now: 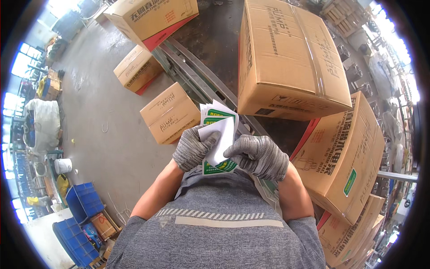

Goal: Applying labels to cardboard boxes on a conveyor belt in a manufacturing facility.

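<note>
Both hands wear grey knitted gloves and meet in front of my chest. My left hand (pixel 195 149) is closed round a fanned stack of green-and-white stickers (pixel 216 120). One sheet (pixel 218 145) in front shows its white side and bends across the stack. My right hand (pixel 260 156) is closed at that sheet's right edge, thumb and fingers pinching it. More green sticker faces (pixel 210 168) show below the gloves. A similar green sticker (pixel 350 182) is on a brown carton (pixel 333 163) to the right.
Metal conveyor rails (pixel 192 74) run diagonally beyond my hands. A large taped carton (pixel 291 58) stands far right, and a smaller carton (pixel 170 114) lies left of the rails. Other cartons (pixel 139 69) sit farther off. Blue plastic bins (pixel 85 201) and a white bucket (pixel 63 166) are at the left.
</note>
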`<action>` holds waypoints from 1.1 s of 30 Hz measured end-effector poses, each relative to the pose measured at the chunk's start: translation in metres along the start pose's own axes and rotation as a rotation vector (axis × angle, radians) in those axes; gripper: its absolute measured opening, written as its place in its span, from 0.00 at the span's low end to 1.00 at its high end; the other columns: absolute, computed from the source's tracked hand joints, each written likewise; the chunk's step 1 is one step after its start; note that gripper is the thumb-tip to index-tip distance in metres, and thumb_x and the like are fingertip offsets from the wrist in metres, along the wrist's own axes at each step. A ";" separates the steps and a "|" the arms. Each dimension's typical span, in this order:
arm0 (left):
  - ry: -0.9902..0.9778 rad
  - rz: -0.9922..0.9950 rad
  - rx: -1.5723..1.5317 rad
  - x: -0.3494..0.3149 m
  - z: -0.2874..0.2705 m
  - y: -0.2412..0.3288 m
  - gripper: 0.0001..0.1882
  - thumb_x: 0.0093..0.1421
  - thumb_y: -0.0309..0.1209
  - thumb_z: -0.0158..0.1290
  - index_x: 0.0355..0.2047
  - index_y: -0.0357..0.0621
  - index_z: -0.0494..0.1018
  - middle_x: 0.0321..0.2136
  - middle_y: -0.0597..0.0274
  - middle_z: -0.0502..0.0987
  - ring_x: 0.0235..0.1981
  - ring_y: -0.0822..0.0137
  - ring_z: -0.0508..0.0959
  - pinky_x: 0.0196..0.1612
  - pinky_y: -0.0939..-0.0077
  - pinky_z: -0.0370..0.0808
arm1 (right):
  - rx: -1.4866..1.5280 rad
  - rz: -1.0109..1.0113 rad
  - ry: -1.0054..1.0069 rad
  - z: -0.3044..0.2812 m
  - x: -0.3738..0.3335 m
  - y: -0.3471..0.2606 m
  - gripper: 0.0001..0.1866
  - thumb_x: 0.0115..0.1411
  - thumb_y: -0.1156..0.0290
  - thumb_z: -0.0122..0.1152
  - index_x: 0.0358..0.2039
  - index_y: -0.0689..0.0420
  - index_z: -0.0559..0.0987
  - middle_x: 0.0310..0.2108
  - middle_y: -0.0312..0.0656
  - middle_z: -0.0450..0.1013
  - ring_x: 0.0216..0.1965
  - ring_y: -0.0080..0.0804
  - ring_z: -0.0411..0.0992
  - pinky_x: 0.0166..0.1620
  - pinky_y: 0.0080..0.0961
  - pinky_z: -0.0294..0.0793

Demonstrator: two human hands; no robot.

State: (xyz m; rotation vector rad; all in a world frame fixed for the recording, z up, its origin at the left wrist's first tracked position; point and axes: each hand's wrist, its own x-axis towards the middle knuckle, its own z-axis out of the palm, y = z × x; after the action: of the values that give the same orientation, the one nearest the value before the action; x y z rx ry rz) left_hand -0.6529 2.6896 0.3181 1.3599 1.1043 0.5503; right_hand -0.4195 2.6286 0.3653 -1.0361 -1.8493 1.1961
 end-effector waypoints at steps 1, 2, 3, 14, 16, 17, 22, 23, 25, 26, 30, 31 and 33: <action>-0.006 0.005 0.002 0.006 -0.003 -0.001 0.16 0.65 0.35 0.59 0.45 0.32 0.81 0.34 0.58 0.85 0.34 0.73 0.81 0.39 0.73 0.79 | -0.004 0.000 0.007 -0.002 0.004 0.000 0.13 0.60 0.79 0.67 0.45 0.53 0.84 0.38 0.44 0.80 0.41 0.40 0.81 0.45 0.33 0.81; 0.004 0.008 -0.005 0.012 -0.006 -0.001 0.16 0.66 0.35 0.59 0.45 0.32 0.81 0.34 0.58 0.85 0.34 0.73 0.81 0.39 0.73 0.79 | -0.020 0.001 0.014 -0.003 0.008 0.000 0.13 0.59 0.79 0.67 0.45 0.53 0.84 0.38 0.44 0.80 0.41 0.40 0.81 0.44 0.33 0.81; 0.011 0.009 -0.012 0.015 -0.008 0.000 0.16 0.66 0.35 0.59 0.45 0.32 0.81 0.34 0.58 0.85 0.34 0.72 0.82 0.39 0.73 0.79 | -0.035 0.004 0.023 -0.002 0.010 -0.001 0.13 0.59 0.79 0.67 0.45 0.53 0.84 0.37 0.44 0.80 0.40 0.40 0.81 0.44 0.33 0.81; -0.049 0.000 -0.091 0.046 -0.060 0.004 0.17 0.66 0.36 0.58 0.45 0.31 0.81 0.33 0.56 0.85 0.33 0.70 0.83 0.38 0.72 0.80 | -0.112 -0.022 0.182 0.016 0.051 -0.009 0.11 0.57 0.78 0.71 0.41 0.53 0.85 0.34 0.40 0.81 0.36 0.37 0.81 0.42 0.30 0.80; -0.051 -0.021 -0.128 0.048 -0.068 0.002 0.17 0.66 0.36 0.58 0.45 0.31 0.81 0.33 0.56 0.85 0.33 0.70 0.83 0.38 0.72 0.80 | -0.109 -0.023 0.193 0.018 0.058 -0.010 0.11 0.56 0.78 0.72 0.41 0.53 0.86 0.34 0.40 0.81 0.37 0.37 0.81 0.42 0.30 0.80; -0.043 -0.020 -0.138 0.050 -0.072 0.001 0.17 0.66 0.36 0.58 0.45 0.31 0.81 0.33 0.56 0.85 0.33 0.70 0.83 0.38 0.72 0.80 | -0.121 -0.032 0.204 0.019 0.063 -0.011 0.11 0.56 0.77 0.72 0.40 0.53 0.86 0.34 0.40 0.81 0.37 0.37 0.81 0.42 0.30 0.80; -0.034 -0.041 -0.173 0.056 -0.089 -0.006 0.19 0.66 0.38 0.60 0.48 0.34 0.79 0.39 0.56 0.85 0.37 0.67 0.84 0.42 0.73 0.81 | -0.123 -0.034 0.218 0.022 0.079 -0.015 0.11 0.57 0.75 0.71 0.41 0.50 0.86 0.39 0.42 0.78 0.40 0.41 0.80 0.44 0.32 0.80; -0.010 -0.049 -0.215 0.056 -0.092 -0.007 0.19 0.66 0.37 0.61 0.48 0.34 0.78 0.38 0.56 0.84 0.37 0.67 0.84 0.41 0.73 0.81 | -0.205 -0.049 0.195 0.020 0.084 -0.018 0.12 0.55 0.74 0.72 0.41 0.49 0.86 0.42 0.42 0.77 0.43 0.41 0.79 0.46 0.32 0.79; 0.037 -0.065 -0.311 0.059 -0.094 -0.011 0.18 0.64 0.35 0.62 0.48 0.34 0.77 0.38 0.56 0.84 0.37 0.68 0.83 0.38 0.75 0.81 | -0.412 -0.116 0.179 0.015 0.093 -0.020 0.15 0.50 0.74 0.74 0.40 0.44 0.86 0.46 0.40 0.73 0.50 0.42 0.74 0.54 0.36 0.75; 0.026 -0.057 -0.319 0.061 -0.095 -0.012 0.18 0.64 0.35 0.62 0.48 0.34 0.77 0.38 0.56 0.84 0.37 0.68 0.83 0.38 0.75 0.81 | -0.426 -0.111 0.181 0.013 0.099 -0.024 0.15 0.50 0.74 0.74 0.40 0.44 0.86 0.46 0.40 0.73 0.50 0.42 0.74 0.54 0.36 0.75; 0.175 0.032 -0.218 0.070 -0.097 -0.028 0.22 0.64 0.39 0.62 0.48 0.31 0.79 0.36 0.55 0.84 0.34 0.67 0.83 0.36 0.72 0.80 | -0.376 -0.380 0.114 -0.015 0.122 -0.062 0.09 0.55 0.74 0.72 0.37 0.48 0.86 0.38 0.35 0.77 0.49 0.37 0.75 0.51 0.34 0.76; 0.211 0.002 -0.223 0.071 -0.099 -0.029 0.22 0.64 0.39 0.63 0.48 0.31 0.79 0.35 0.55 0.84 0.34 0.67 0.82 0.36 0.72 0.80 | -0.271 -0.264 0.112 -0.026 0.121 -0.078 0.07 0.57 0.75 0.71 0.36 0.51 0.85 0.37 0.36 0.77 0.48 0.36 0.75 0.51 0.33 0.76; 0.225 -0.057 -0.270 0.072 -0.102 -0.029 0.21 0.63 0.38 0.63 0.49 0.33 0.79 0.36 0.57 0.84 0.34 0.67 0.82 0.37 0.71 0.80 | -0.270 -0.163 0.117 -0.062 0.123 -0.098 0.08 0.57 0.78 0.68 0.37 0.53 0.83 0.38 0.37 0.77 0.46 0.36 0.76 0.51 0.33 0.77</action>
State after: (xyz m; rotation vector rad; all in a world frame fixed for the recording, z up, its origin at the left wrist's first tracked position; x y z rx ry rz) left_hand -0.7176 2.7953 0.2847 1.0474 1.1980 0.7943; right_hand -0.4450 2.7358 0.4931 -1.0521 -1.9961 0.7899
